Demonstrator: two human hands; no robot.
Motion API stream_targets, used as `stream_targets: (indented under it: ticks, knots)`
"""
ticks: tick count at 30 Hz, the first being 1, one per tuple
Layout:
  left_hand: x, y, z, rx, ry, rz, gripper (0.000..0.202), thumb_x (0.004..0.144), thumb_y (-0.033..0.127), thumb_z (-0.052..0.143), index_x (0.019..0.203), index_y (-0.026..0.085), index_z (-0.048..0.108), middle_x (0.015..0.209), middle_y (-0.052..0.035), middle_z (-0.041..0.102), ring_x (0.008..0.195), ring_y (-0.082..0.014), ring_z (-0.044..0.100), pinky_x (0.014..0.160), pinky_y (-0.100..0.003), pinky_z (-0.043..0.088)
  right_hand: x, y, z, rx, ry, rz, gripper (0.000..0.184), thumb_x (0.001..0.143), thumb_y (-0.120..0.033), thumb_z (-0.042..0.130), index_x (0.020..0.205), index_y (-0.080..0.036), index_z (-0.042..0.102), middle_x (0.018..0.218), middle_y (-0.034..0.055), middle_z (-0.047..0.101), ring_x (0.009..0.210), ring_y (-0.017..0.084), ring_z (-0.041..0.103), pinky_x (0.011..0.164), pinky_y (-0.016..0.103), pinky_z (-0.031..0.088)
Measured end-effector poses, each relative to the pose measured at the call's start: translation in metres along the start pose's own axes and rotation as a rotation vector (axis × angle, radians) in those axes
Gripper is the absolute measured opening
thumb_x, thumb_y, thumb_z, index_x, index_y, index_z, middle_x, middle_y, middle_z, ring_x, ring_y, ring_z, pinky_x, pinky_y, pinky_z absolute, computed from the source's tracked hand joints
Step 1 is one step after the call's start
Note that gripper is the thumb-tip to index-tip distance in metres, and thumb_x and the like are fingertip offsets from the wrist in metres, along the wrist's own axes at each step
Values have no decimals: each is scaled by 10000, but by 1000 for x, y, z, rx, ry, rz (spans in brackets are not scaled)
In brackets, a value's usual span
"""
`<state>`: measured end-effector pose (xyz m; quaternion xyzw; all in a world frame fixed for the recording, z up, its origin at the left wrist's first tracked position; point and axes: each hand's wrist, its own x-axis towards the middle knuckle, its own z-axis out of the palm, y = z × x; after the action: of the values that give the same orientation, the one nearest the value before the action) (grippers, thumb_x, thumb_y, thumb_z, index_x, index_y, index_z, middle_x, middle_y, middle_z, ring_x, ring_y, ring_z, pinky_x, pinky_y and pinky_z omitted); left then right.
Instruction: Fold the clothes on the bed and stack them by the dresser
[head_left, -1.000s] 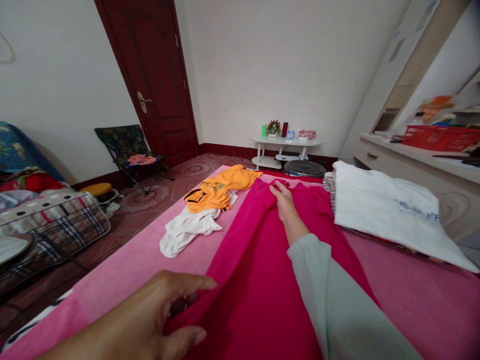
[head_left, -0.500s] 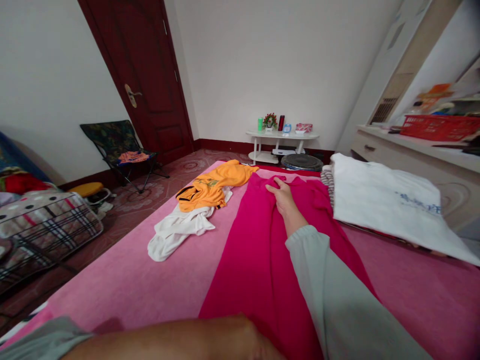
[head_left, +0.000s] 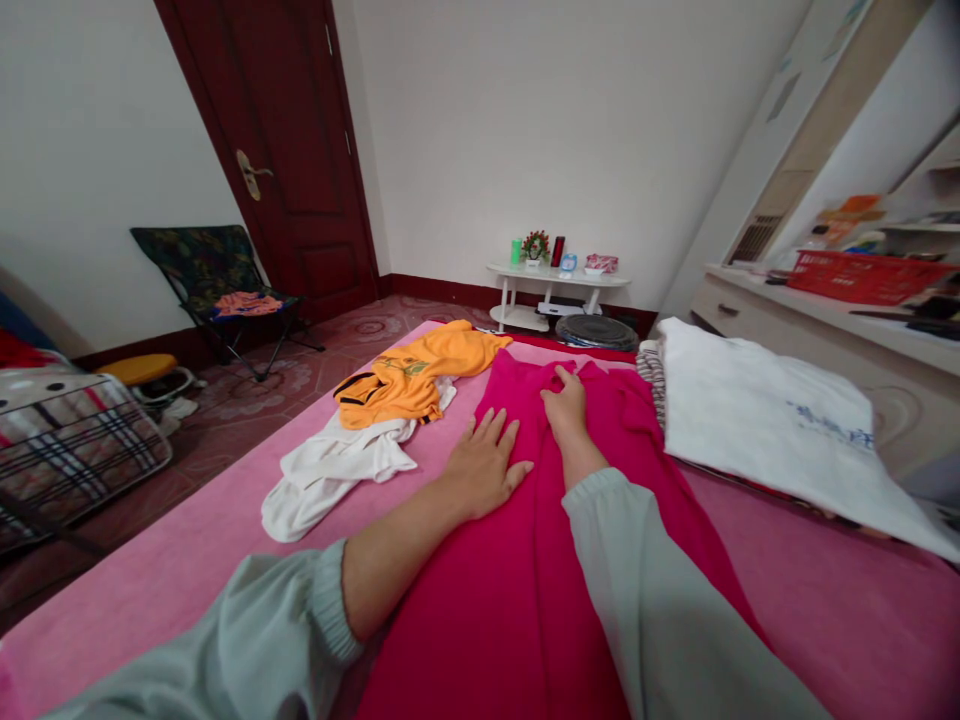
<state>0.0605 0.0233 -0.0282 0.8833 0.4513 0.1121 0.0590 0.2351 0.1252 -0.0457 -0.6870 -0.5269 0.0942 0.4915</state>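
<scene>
A bright pink garment [head_left: 487, 610] stretches lengthwise over the pink-covered bed [head_left: 217, 530], with a crease running down its middle. My left hand [head_left: 486, 468] lies flat on its left side, fingers spread. Near the garment's far end, my right hand [head_left: 566, 408] has thumb and fingers closed on the fabric, which bunches there. Left of it lie a rumpled orange garment [head_left: 420, 365] with a dark-edged opening and a crumpled white piece of clothing [head_left: 337, 470].
On the right of the bed sits a stack topped by a white shirt [head_left: 750, 400] with blue print. Beyond the bed are a white side table [head_left: 559, 272] and a camouflage folding chair [head_left: 202, 265]. A red basket [head_left: 862, 275] stands on the cabinet [head_left: 750, 300].
My left hand has moved forward from the near edge and now rests flat on the pink garment. My right hand stays at the garment's far end.
</scene>
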Motion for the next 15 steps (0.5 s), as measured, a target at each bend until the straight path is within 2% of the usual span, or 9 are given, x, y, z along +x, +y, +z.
stream_targets:
  ticks: [6, 8, 10, 12, 13, 15]
  knots:
    - [-4, 3, 0, 40, 5, 5, 624, 948, 538, 250, 1451, 186, 362, 1546, -144, 253, 1438, -304, 162, 1155, -505, 156, -12, -6, -11, -121, 87, 106, 533, 680, -83, 462, 1184, -16, 623, 1147, 202, 632, 1125, 284, 550, 1022, 370, 378]
    - [-4, 3, 0, 37, 14, 3, 630, 948, 537, 245, 1451, 178, 365, 1542, -158, 255, 1434, -313, 172, 1152, -510, 162, -15, -12, -17, -142, 177, 109, 482, 707, -100, 447, 1142, -44, 647, 1174, 203, 604, 1165, 289, 510, 1051, 397, 331]
    - [-4, 4, 0, 33, 21, 3, 632, 947, 532, 244, 1452, 171, 366, 1537, -170, 260, 1430, -322, 181, 1149, -513, 166, -13, -19, -21, -141, 303, 32, 457, 732, -103, 421, 1128, -83, 647, 1230, 187, 565, 1221, 278, 457, 1075, 414, 291]
    - [-5, 4, 1, 34, 31, -2, 630, 946, 531, 245, 1449, 172, 371, 1537, -170, 262, 1427, -326, 191, 1147, -514, 173, -3, -27, -20, -107, 354, -115, 447, 738, -84, 396, 1112, -113, 639, 1206, 159, 580, 1192, 251, 482, 1053, 405, 325]
    - [-5, 3, 1, 36, 39, -4, 628, 946, 530, 245, 1448, 174, 374, 1537, -167, 261, 1426, -327, 193, 1146, -514, 176, 5, -30, -18, -88, 325, -187, 442, 738, -71, 387, 1101, -112, 636, 1157, 150, 608, 1137, 239, 524, 1017, 389, 367]
    - [-5, 3, 2, 42, 54, -6, 624, 946, 529, 242, 1447, 180, 376, 1539, -158, 264, 1425, -326, 200, 1146, -511, 181, 23, -34, -10, -111, 153, -256, 426, 756, -63, 378, 1094, -103, 633, 1071, 132, 654, 1008, 217, 595, 934, 353, 435]
